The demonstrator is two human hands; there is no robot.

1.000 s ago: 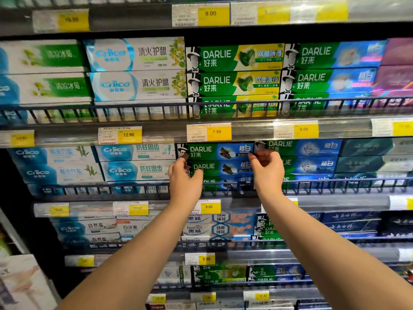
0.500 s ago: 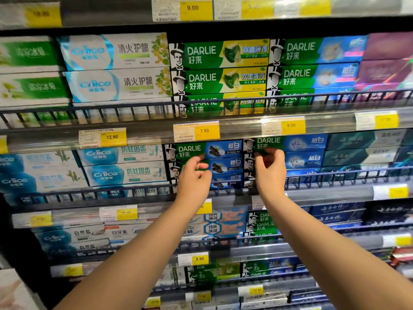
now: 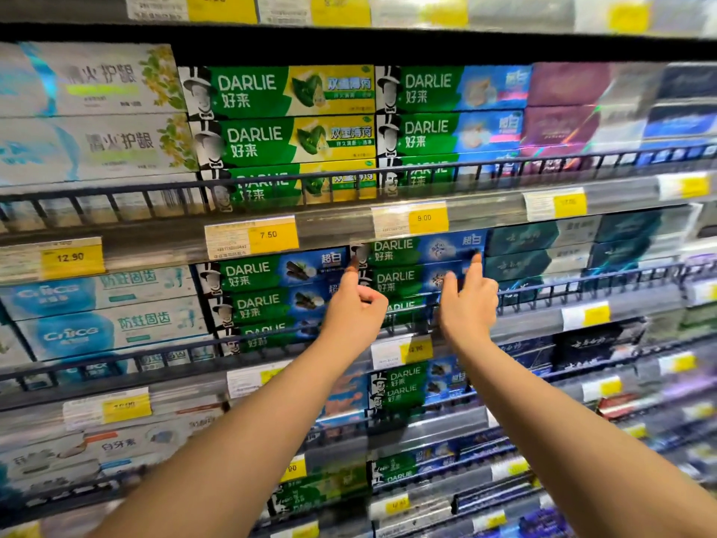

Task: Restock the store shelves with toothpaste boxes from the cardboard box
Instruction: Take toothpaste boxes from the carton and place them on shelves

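Toothpaste box [image 3: 419, 248], green and blue Darlie, lies on top of its stack on the shelf [image 3: 543, 319], just under the 9.00 price tag [image 3: 424, 218]. Left grip [image 3: 355, 308] has its forefinger straight against the box's left end, other fingers curled on nothing. Right grip [image 3: 467, 304] touches the right end with a straight forefinger, holding nothing. A wire rail [image 3: 582, 283] runs along the shelf's front edge.

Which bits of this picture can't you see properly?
All in the head view:
- Cardboard box: outside the picture's edges.
- Right price tag: print blurred away.
- Purple boxes: names smeared by blur.
- Lowest green-and-yellow Darlie box: name crossed by the wire rail.
- Lower shelves: partly hidden behind the left forearm and right forearm.
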